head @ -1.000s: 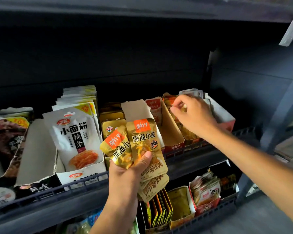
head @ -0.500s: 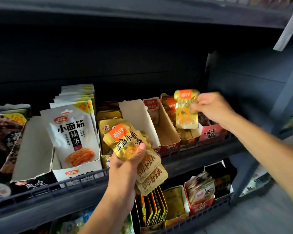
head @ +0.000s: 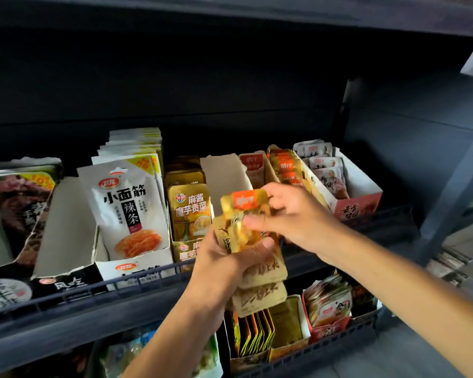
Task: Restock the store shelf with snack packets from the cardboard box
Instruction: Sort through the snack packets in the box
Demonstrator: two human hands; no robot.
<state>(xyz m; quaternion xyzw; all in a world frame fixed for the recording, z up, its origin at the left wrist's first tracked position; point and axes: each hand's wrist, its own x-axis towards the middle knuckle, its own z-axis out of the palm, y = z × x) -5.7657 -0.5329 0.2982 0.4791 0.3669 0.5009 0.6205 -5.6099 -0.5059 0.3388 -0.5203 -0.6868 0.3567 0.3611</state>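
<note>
Your left hand (head: 227, 264) grips the gold packets (head: 260, 274) before the shelf (head: 148, 304); your right hand (head: 287, 216) pinches the top packet (head: 245, 205); a loose fan could slip and scatter.

Dim shelf interior, brighter front light, wide-angle bending, soft motion blur.

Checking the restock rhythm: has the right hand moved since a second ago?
Yes. The right hand came left from the tall brown cardboard divider, to the gold snack packets held by the left hand.
</note>
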